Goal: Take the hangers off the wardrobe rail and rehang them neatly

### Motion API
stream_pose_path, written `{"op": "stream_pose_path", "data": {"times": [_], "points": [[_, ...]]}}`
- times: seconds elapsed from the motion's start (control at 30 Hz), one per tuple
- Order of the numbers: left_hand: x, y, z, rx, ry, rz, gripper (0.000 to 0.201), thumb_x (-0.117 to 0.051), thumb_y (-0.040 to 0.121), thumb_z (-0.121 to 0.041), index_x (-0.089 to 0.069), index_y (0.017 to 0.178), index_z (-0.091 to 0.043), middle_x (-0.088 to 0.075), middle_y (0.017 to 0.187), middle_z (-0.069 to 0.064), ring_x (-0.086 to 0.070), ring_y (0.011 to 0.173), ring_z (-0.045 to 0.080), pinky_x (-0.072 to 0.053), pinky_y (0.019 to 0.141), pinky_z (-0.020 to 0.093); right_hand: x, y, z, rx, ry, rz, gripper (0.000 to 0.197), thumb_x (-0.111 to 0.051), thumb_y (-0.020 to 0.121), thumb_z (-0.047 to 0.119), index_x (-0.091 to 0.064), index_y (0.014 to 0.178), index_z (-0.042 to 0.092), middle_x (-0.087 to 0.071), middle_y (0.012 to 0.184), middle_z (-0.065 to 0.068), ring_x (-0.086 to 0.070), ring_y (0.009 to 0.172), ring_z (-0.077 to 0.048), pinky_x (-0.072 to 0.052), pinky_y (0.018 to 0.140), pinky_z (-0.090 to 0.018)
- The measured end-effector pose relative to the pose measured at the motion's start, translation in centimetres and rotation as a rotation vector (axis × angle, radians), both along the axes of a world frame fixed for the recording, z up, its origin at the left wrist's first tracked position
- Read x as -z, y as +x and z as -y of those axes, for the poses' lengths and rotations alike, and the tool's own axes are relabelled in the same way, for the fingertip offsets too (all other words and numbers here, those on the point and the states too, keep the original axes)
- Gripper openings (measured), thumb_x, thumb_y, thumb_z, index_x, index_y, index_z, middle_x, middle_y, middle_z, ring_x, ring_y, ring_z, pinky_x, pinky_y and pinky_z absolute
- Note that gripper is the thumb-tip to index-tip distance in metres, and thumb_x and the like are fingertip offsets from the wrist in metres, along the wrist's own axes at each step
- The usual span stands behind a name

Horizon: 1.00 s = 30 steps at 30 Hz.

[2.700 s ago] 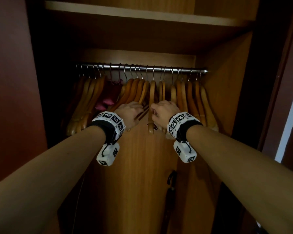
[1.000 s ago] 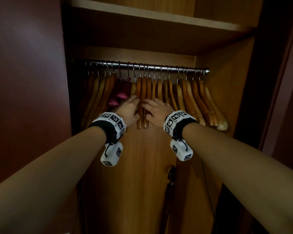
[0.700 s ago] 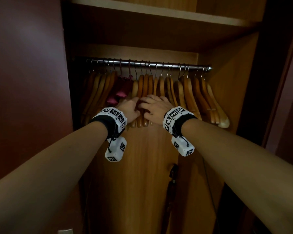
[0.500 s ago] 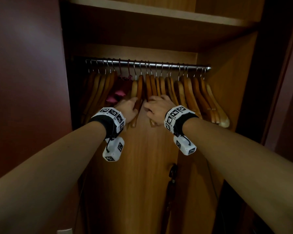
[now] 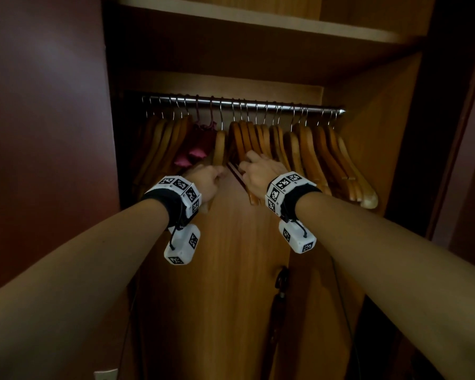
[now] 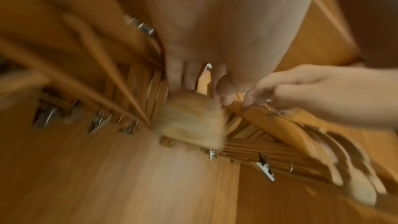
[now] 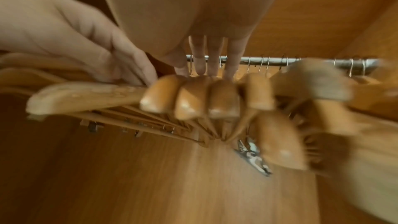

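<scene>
Honestly, nothing's off yet: every wooden hanger (image 5: 307, 149) hangs on the rail (image 5: 244, 103). My left hand (image 5: 206, 179) pinches one hanger's arm (image 5: 220, 149); my right hand (image 5: 258, 171) lies spread-fingered across the middle bunch.

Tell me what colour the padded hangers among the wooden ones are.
Dark pink padded hangers, clearest in the head view, left of the hands.

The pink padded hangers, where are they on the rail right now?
In the head view the pink padded hangers hang left of centre on the rail, between wooden hangers, above the left hand.
</scene>
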<state>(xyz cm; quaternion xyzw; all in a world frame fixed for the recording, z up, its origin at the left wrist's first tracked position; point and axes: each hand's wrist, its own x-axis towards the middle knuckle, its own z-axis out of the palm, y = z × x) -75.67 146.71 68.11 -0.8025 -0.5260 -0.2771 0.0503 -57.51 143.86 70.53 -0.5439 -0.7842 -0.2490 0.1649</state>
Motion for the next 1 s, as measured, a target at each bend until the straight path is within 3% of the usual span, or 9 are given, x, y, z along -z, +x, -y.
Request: {"op": "stream_pose_path", "data": {"times": [0.1,0.27,0.37,0.47,0.6,0.7,0.77,0.87,1.0], "points": [[-1.3,0.3,1.7,-0.047,0.194,-0.062,0.032,-0.044,0.093,-0.018,-0.065,0.11,-0.036,-0.067,0.106,-0.002,-0.064,0.09,0.023,-0.054,0.079,0.036,-0.3,-0.6,-0.1,0.015,0.034,-0.04,0.035,-0.037,0.099,0.03,-0.056,0.126,0.019,-0.048,0.131,-0.002,-0.048,0.117,-0.025,-0.044,0.085,-0.039],[-2.5,-0.8,4.4,0.033,0.69,0.176,0.021,-0.047,0.089,-0.012,-0.067,0.092,-0.018,-0.067,0.091,-0.001,-0.061,0.086,0.021,-0.05,0.065,0.033,-0.8,-2.2,-0.4,-0.044,0.081,-0.221,0.036,-0.041,0.098,0.029,-0.045,0.132,0.017,-0.046,0.13,-0.004,-0.052,0.11,-0.029,-0.04,0.076,-0.035],[-2.7,-1.1,4.5,-0.12,0.761,0.239,0.023,-0.048,0.086,-0.014,-0.06,0.105,-0.015,-0.061,0.107,0.003,-0.051,0.104,0.024,-0.046,0.079,0.038,-1.1,-3.7,-0.5,-0.191,0.114,-0.418,0.041,-0.034,0.102,0.031,-0.036,0.142,0.022,-0.038,0.142,-0.001,-0.045,0.122,-0.029,-0.042,0.087,-0.036],[-2.4,-1.3,4.2,-0.175,0.668,0.414,0.033,-0.048,0.085,-0.015,-0.051,0.118,-0.011,-0.053,0.121,0.008,-0.049,0.11,0.026,-0.044,0.091,0.043,-1.4,-5.3,-0.5,-0.337,0.094,-0.495,0.046,-0.03,0.103,0.04,-0.03,0.148,0.031,-0.025,0.154,0.005,-0.033,0.134,-0.029,-0.038,0.1,-0.038],[-2.1,-1.5,4.3,-0.022,0.556,0.81,0.032,-0.044,0.087,-0.005,-0.047,0.118,-0.012,-0.055,0.107,-0.002,-0.057,0.093,0.016,-0.05,0.085,0.04,-1.5,-6.9,-0.4,-0.387,0.042,-0.398,0.05,-0.028,0.102,0.048,-0.023,0.151,0.038,-0.015,0.16,0.011,-0.018,0.145,-0.027,-0.029,0.112,-0.052],[-2.3,-2.4,4.2,-0.151,0.589,0.794,0.032,-0.045,0.086,-0.003,-0.047,0.117,-0.012,-0.053,0.104,-0.004,-0.057,0.098,0.021,-0.049,0.087,0.045,-1.6,-7.6,-0.2,-0.4,0.069,-0.404,0.052,-0.028,0.102,0.049,-0.019,0.152,0.037,-0.014,0.161,0.011,-0.012,0.147,-0.021,-0.022,0.114,-0.055],[-2.4,-2.8,4.0,-0.299,0.532,0.772,0.036,-0.048,0.085,-0.007,-0.045,0.121,-0.009,-0.054,0.118,0.005,-0.05,0.112,0.029,-0.044,0.093,0.049,-2.0,-7.8,0.0,-0.414,0.087,-0.4,0.052,-0.027,0.102,0.048,-0.02,0.152,0.037,-0.015,0.161,0.012,-0.012,0.148,-0.018,-0.019,0.115,-0.053],[-2.5,-3.0,3.3,-0.536,0.198,0.723,0.052,-0.046,0.092,-0.019,-0.032,0.141,-0.008,-0.03,0.15,0.018,-0.03,0.135,0.038,-0.032,0.106,0.052,-2.4,-8.2,0.0,-0.4,0.006,-0.333,0.049,-0.023,0.104,0.048,-0.025,0.151,0.037,-0.015,0.161,0.015,-0.008,0.148,-0.014,-0.011,0.116,-0.051],[-2.6,-3.9,3.1,-0.565,-0.135,0.51,0.047,-0.036,0.1,-0.031,-0.039,0.14,-0.006,-0.02,0.153,0.024,-0.029,0.136,0.045,-0.033,0.107,0.053,-2.4,-8.7,-0.6,-0.321,-0.047,-0.156,0.044,-0.024,0.103,0.044,-0.051,0.137,0.033,-0.037,0.152,0.012,-0.019,0.144,-0.015,-0.008,0.116,-0.055]]}}
